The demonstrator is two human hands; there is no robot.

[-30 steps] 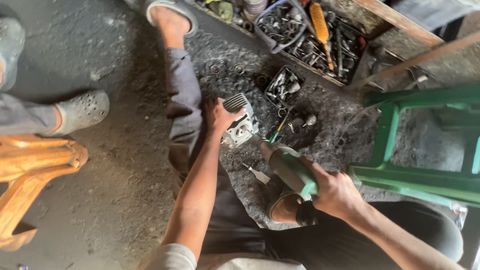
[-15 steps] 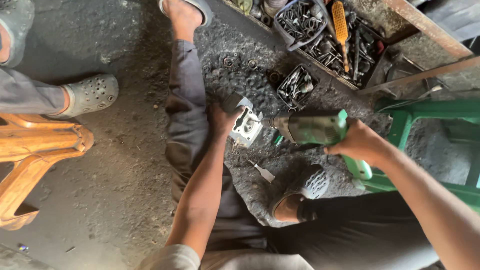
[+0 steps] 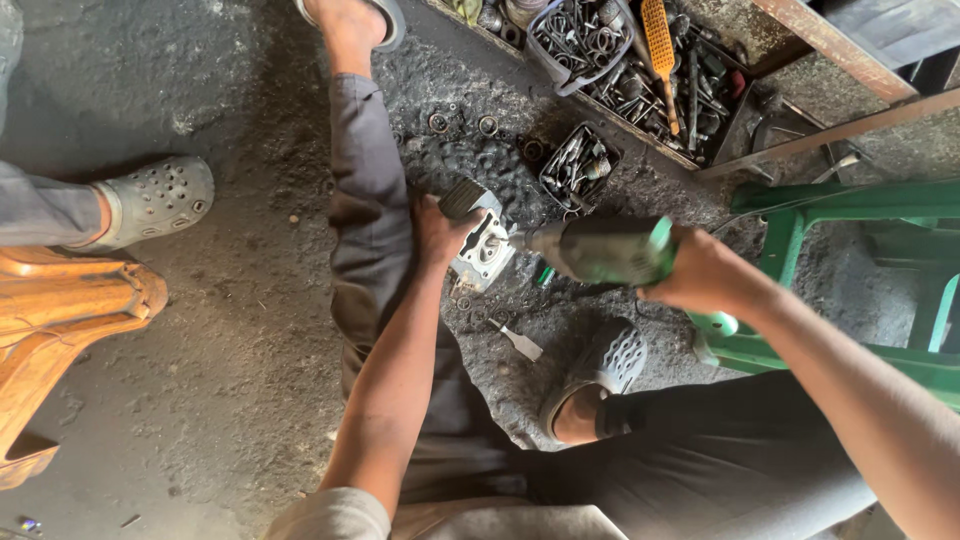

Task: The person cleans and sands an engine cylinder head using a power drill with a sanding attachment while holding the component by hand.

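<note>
Cylinder head (image 3: 485,245): finned grey metal casting, lying on the gritty workshop floor (image 3: 240,330) beside the person's leg. Judged heavy, rigid and oily; best gripped by its fins and outer edge. Left hand (image 3: 440,232) clamps its near side. Right hand (image 3: 700,272) grips a green power tool (image 3: 600,250), bit at the casting. Beyond: trays of loose hardware (image 3: 580,160).

Green stool (image 3: 800,215), orange-handled brush (image 3: 661,40)

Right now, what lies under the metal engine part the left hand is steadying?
The finned engine part rests on the gritty, dark workshop floor, with loose washers beside it. The left hand and the part itself cover the contact area, so anything directly beneath cannot be seen.
</note>
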